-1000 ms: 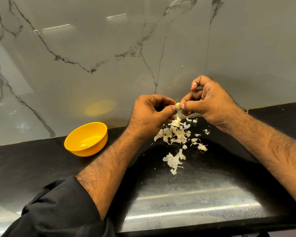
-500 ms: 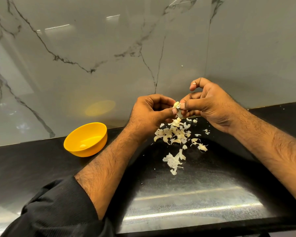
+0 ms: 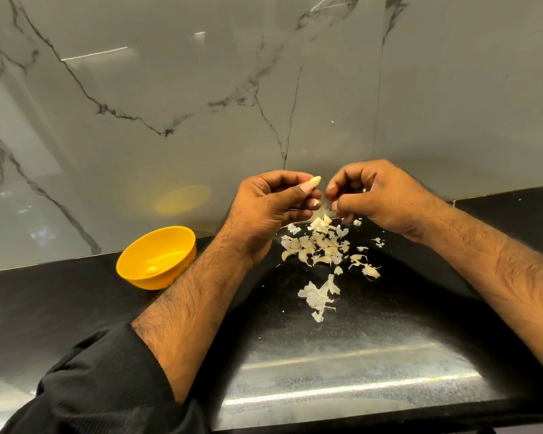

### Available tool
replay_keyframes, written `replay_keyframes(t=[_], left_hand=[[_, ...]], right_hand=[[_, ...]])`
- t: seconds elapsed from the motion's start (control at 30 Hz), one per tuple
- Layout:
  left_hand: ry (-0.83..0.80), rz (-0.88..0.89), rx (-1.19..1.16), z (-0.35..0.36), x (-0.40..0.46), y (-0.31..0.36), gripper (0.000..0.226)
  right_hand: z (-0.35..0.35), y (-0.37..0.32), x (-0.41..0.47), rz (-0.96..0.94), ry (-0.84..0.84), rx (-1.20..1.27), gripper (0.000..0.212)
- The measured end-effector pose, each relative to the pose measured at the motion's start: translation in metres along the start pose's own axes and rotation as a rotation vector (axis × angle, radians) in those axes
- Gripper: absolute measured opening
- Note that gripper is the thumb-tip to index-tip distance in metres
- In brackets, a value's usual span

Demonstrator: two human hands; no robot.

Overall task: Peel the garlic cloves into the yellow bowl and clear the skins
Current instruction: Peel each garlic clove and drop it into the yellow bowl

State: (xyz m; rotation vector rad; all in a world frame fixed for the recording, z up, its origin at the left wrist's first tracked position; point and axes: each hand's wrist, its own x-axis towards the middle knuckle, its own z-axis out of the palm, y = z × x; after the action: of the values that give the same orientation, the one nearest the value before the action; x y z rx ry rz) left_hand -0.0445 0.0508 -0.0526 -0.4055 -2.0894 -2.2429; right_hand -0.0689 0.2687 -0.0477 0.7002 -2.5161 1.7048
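**Garlic peeling station: contents**

Marble wall (image 3: 170,89), grey, dark-veined. Black counter (image 3: 60,308), glossy. Yellow bowl (image 3: 157,256), left, one peeled clove (image 3: 151,270) inside. Left hand (image 3: 270,205), pinching a pale garlic clove (image 3: 315,181) at its fingertips. Right hand (image 3: 376,198), close beside, curled on a scrap of skin (image 3: 328,205). Heap of skins (image 3: 322,245), on counter below both hands.

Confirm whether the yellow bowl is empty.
No: one peeled garlic clove lies inside the yellow bowl near its bottom.
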Motion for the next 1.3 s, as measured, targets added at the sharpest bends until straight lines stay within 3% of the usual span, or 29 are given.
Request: replay_keyframes(t=[0.07, 0.13, 0.33, 0.43, 1.07, 1.3], left_hand=[[-0.005, -0.004, 0.003, 0.0, 0.0, 0.0, 0.018], [-0.011, -0.003, 0.022, 0.0, 0.0, -0.001, 0.018], [0.013, 0.04, 0.226, 0.001, 0.001, -0.004, 0.013], [0.037, 0.073, 0.353, 0.003, 0.002, -0.006, 0.01], [0.055, -0.008, 0.36, 0.009, 0.0, -0.005, 0.013], [0.055, 0.083, 0.674, 0.02, -0.003, -0.008, 0.015]], right_hand=[[0.001, 0.0, 0.0, -0.019, 0.004, -0.168, 0.004], [0.0, -0.001, 0.001, -0.046, 0.038, -0.252, 0.011], [-0.002, -0.004, -0.002, -0.122, 0.018, -0.153, 0.02], [0.0, -0.004, -0.002, -0.129, 0.042, -0.156, 0.014], [0.005, -0.005, -0.004, -0.162, 0.091, -0.152, 0.009], [0.007, -0.008, -0.006, -0.18, 0.101, -0.139, 0.01]])
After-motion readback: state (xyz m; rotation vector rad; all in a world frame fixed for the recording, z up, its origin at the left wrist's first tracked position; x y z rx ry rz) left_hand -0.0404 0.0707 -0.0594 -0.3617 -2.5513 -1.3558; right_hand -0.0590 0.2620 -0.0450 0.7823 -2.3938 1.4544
